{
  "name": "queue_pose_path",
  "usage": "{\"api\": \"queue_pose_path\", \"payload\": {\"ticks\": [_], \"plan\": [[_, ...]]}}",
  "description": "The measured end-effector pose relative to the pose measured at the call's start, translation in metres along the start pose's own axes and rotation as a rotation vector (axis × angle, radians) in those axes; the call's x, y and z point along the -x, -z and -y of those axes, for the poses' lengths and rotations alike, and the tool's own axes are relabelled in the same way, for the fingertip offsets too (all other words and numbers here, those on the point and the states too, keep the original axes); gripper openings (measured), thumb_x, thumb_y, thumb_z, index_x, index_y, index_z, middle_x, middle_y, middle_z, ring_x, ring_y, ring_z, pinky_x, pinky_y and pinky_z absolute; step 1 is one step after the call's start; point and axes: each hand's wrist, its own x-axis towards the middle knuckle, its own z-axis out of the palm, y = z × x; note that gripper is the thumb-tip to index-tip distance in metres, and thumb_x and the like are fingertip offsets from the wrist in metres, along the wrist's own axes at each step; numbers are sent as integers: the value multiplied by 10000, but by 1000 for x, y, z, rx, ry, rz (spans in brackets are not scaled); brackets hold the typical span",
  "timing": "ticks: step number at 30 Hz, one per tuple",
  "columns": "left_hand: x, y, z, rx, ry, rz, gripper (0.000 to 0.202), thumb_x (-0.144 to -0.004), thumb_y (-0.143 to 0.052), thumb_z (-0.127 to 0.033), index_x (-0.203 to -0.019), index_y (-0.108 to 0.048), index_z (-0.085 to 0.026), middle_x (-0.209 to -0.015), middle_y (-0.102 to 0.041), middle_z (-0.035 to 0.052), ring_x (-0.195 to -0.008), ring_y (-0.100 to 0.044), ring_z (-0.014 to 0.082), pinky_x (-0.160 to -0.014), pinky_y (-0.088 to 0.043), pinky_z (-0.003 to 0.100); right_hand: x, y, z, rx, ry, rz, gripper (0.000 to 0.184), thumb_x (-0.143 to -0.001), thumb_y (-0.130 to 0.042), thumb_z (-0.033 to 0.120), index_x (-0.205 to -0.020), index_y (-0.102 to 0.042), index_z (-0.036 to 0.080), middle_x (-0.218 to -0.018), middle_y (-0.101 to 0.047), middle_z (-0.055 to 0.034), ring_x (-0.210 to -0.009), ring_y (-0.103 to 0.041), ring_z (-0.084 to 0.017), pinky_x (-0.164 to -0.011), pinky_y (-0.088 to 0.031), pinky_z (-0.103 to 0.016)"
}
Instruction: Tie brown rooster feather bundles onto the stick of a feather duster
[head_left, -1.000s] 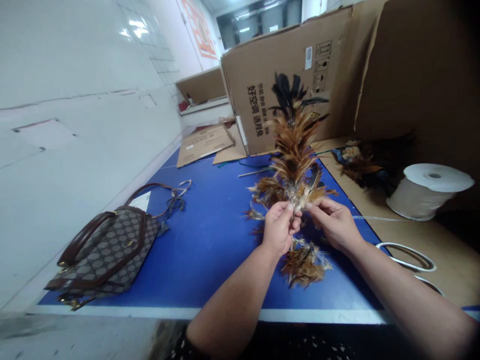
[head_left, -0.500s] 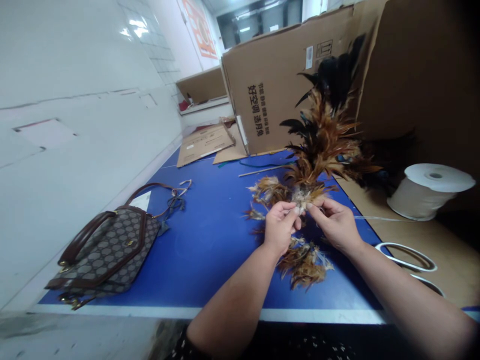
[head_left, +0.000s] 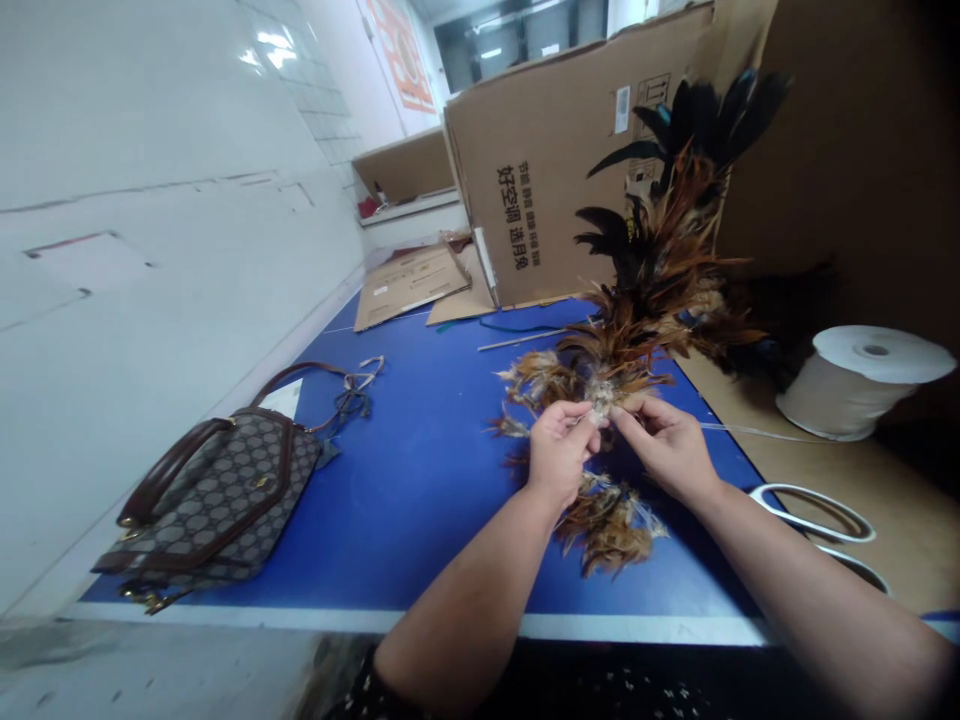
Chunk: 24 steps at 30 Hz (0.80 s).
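Note:
Both hands pinch the pale, fluffy base of a tall feather bundle (head_left: 660, 260), brown below with long black feathers at its top. My left hand (head_left: 561, 445) grips the base from the left, thumb and fingers closed. From the right, my right hand (head_left: 671, 445) pinches the same end; a thin pale ribbon (head_left: 757, 431) runs from near it towards a white spool (head_left: 862, 375). Loose brown feathers (head_left: 611, 530) lie on the blue table just below my hands, and another tuft (head_left: 544, 378) lies just left of the base. The fingertips partly cover the base.
White-handled scissors (head_left: 817, 510) lie right of my forearm on brown board. A patterned handbag (head_left: 225, 495) stands on the blue table (head_left: 420, 470) at left. A large cardboard box (head_left: 555, 190) stands behind, with flat cardboard (head_left: 412, 285) beside it and a thin stick (head_left: 517, 341) in front.
The upper part of the feather bundle has swung right and its black tips have spread apart. My hands stay almost in place, pinching the base.

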Motion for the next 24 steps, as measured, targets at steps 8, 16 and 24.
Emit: {"api": "queue_pose_path", "payload": {"ticks": [8,16,24], "plan": [[2,2,4,-220,-86,77,298,-764,-839,-370,-892,-661,-168,-626,-612,-22,-527,-511,82,-547,-383,222,-4,4,-11,-180,-274,44,525,-824,-775,614,-610,-557,187,-460,-403,49,-438,-297,-84,-416,-213,-264],[8,4,4,-286,1,70,375,-765,-845,-409,-961,-642,-162,-659,-645,-1,-526,-538,96,-523,-387,214,-3,0,2,47,-194,-40,597,-784,-711,736,-608,-516,200,-523,-523,7,-489,-423,-105,-433,-314,-246],[5,11,6,-400,57,202,398,-876,-719,-522,-960,-726,-134,-591,-557,-20,-525,-429,80,-522,-322,211,-5,2,3,44,-175,89,546,-866,-647,687,-659,-532,196,-579,-574,-14,-535,-472,-123,-495,-377,-256]]}}
